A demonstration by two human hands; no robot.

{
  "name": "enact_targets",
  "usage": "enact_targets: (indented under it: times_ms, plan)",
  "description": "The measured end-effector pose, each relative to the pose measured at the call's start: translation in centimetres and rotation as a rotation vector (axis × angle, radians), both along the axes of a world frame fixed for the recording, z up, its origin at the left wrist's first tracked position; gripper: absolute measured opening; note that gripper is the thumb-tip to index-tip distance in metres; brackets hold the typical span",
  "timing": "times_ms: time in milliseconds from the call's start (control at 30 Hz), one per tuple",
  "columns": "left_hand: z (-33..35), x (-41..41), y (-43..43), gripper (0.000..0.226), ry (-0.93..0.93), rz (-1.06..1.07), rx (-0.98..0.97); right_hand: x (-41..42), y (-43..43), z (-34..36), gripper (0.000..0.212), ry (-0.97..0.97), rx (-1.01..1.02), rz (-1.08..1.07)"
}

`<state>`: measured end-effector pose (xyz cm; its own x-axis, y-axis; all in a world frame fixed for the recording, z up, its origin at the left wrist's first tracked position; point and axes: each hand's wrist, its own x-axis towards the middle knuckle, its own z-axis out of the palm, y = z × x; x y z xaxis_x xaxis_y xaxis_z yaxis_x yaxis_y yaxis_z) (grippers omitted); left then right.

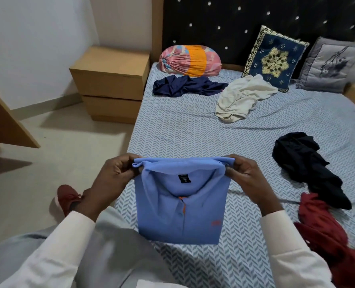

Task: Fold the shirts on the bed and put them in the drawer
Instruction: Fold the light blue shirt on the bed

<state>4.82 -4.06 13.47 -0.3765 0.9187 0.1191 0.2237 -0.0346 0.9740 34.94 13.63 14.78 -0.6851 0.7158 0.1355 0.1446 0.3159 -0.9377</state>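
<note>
A: Where is the blue polo shirt [180,217]?
B: Folded and held up over the near edge of the bed [193,129]. The left hand [118,171] pinches its top left corner, and the right hand [243,175] pinches the top right.
A: And the others?
B: 4 lie crumpled on the bed: the navy shirt [184,86] and cream shirt [243,98] near the pillows [274,59], the black shirt [303,163] and red shirt [321,225] at the right.
</note>
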Motion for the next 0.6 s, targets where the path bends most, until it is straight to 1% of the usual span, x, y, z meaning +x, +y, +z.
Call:
enact_targets:
  times_ms: [67,100,167,233,267,333,367,400,433,467,500,533,600]
  plan:
    - [-2.5,-0.4,1.9,0.022,-0.120,-0.006,-0.116,-0.8,1.1,-1.8,0.023,-0.057,-0.072,-0.030]
    - [-4.1,-0.7,3.2,0.023,-0.147,0.003,-0.176,-1.4,2.0,-2.9,0.023,-0.090,-0.117,-0.052]
    - [-7.3,-1.8,5.8,0.019,-0.155,0.022,-0.275,-3.0,3.7,-5.0,0.021,-0.158,-0.176,-0.088]
    - [-9.7,-2.8,8.3,0.008,-0.169,0.033,-0.349,-4.6,5.0,-6.3,0.018,-0.229,-0.217,-0.112]
    - [-10.7,-3.4,9.5,0.005,-0.163,0.046,-0.385,-5.4,5.8,-6.9,0.020,-0.275,-0.237,-0.137]
    - [-12.9,-4.7,11.8,0.014,-0.105,0.076,-0.458,-6.7,7.5,-8.1,0.033,-0.359,-0.246,-0.200]
    - [-13.8,-5.3,12.9,0.021,-0.097,0.098,-0.477,-7.2,8.4,-9.0,0.031,-0.384,-0.258,-0.239]
    - [-14.8,-5.8,14.1,0.027,-0.095,0.125,-0.506,-7.5,9.3,-10.2,0.021,-0.403,-0.295,-0.282]
    - [-14.8,-5.7,14.8,0.031,-0.081,0.160,-0.543,-7.6,10.1,-11.5,0.019,-0.415,-0.337,-0.327]
    - [-15.0,-5.6,15.1,0.031,-0.038,0.184,-0.605,-7.2,11.3,-14.0,0.035,-0.439,-0.383,-0.363]
    - [-15.4,-5.2,15.0,0.028,0.013,0.176,-0.688,-6.8,11.6,-15.8,0.046,-0.489,-0.419,-0.391]
    - [-15.5,-4.5,14.5,0.026,0.056,0.172,-0.749,-6.6,11.0,-16.4,0.049,-0.531,-0.440,-0.413]
    - [-15.2,-2.7,12.5,0.033,0.015,0.165,-0.785,-6.2,8.2,-15.4,0.053,-0.566,-0.485,-0.423]
